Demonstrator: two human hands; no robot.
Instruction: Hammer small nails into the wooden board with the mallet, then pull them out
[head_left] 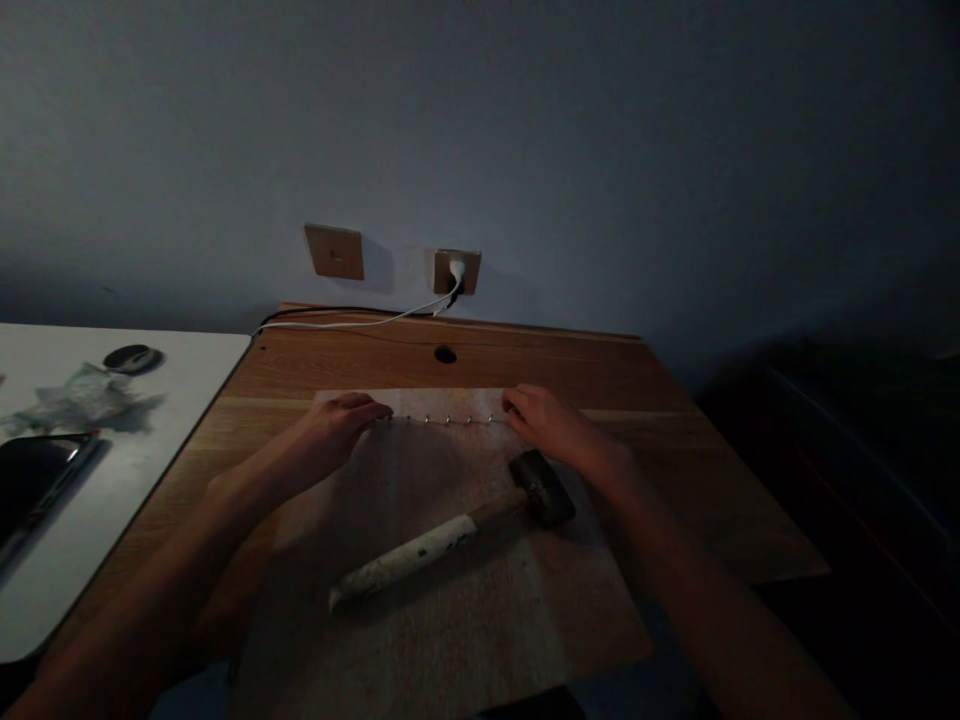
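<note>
Two bare hands, one at each end of a thin line (459, 422) strung with or running past several small, bright metal pieces. Whether these are nails set upright or beads is too small to tell.

Item, left hand (337, 432): fingers drawn together in a pinch, apparently on the line's left end; contact partly hidden.

Item, right hand (541, 415): fingers curled in, thumb side down, apparently gripping the right end; tips in shadow.

Item, thin line: lying across the far part of a pale board (450, 650), between the hands, near-straight.

Item, one hammer (427, 546): dark head, white-wrapped handle, aslant on the board, head near the right wrist, unheld.

Item, one wooden desk (525, 355), beneath the board.

Step in hand, by judgement: drawing or holding the line straight along the row. Next move, by judgement: calls for even tension from both sides, fingertips kept level with the bright pieces, and the right forearm clear of the hammer head.
</note>
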